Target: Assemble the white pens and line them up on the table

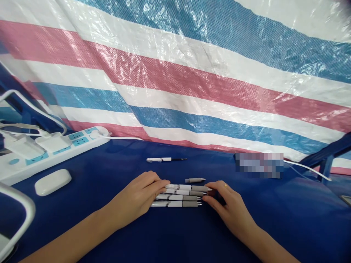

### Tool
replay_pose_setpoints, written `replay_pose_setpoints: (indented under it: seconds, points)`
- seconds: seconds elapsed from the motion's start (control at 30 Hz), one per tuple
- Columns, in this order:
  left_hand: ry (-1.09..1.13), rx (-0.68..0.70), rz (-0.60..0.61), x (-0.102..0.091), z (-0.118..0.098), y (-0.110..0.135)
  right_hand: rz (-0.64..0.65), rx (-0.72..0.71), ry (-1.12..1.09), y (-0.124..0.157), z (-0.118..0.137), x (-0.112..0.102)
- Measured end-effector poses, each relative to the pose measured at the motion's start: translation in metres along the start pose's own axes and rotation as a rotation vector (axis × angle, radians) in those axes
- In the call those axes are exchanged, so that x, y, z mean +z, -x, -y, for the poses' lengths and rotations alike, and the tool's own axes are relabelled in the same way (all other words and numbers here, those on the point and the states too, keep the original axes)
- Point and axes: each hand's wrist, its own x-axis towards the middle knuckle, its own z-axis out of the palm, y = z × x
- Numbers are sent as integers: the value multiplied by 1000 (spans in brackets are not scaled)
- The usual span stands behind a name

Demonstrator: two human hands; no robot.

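Note:
Several white pens with grey grips (190, 203) lie side by side on the dark blue table, tips to the right. The uppermost pen (184, 187) spans the space between my hands. My left hand (144, 191) has its fingers closed on the pen's clear left end and covers the left ends of the others. At the tip, the thumb and forefinger of my right hand (227, 202) bend around the pen, close to the neighbouring tip. Just above lies a loose grey grip piece (195, 180). Farther back is a pen without its grip (166, 159), its dark refill exposed.
A white power strip (85, 146) with plugged-in adapters runs along the left, beside a white rounded case (53, 182). White cable curves at the lower left. A pixelated item (259, 165) lies at the back right. Striped plastic sheeting (175, 84) hangs behind the table.

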Motion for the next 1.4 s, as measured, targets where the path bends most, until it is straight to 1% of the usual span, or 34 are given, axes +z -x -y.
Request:
replay_pose_setpoints:
  seconds: [0.13, 0.2, 0.27, 0.33, 0.43, 0.5, 0.6, 0.77, 0.87, 0.97, 1.07, 1.13, 1.2, 1.27, 1.4]
  points:
    - [29, -8, 3, -2, 0, -1, 40, -94, 48, 0, 3, -1]
    - [21, 12, -3, -3, 0, -1, 65, -121, 53, -1, 6, -2]
    - [-18, 56, -24, -3, 0, -1, 65, -102, 30, -1, 7, -3]
    - [-64, 92, -33, -3, -1, -1, 49, -42, -7, -1, 7, -3]
    - [-78, 83, -31, -3, -1, -1, 10, 33, -42, 1, 3, -2]
    - [-55, 70, -36, -4, 0, -1, -12, -5, -31, 2, 1, -2]
    - [-13, 74, -46, -4, 1, -1, -15, -125, 10, 2, 0, -1]
    - [-29, 56, 1, -3, 0, 1, -60, -118, 57, 2, 1, 1]
    - [-47, 41, 10, -2, -1, 1, -39, -165, 85, 2, 1, 1]
    - [-68, 75, -6, -2, -2, 2, -33, -205, 116, 1, 2, 0]
    - [-90, 124, -23, -2, -2, 1, -37, -138, 99, 0, 2, 0]
    - [-93, 116, -30, -2, -2, 1, -19, -58, 60, 0, 1, 1]
    - [-75, 101, -40, -2, -1, 0, -5, -19, 26, 1, 0, 0]
    - [-59, 110, -59, -2, 0, 0, -8, -42, 16, 2, -1, 0]
    - [-115, 168, -77, -6, 2, 2, 16, -160, 47, 2, 3, -2]
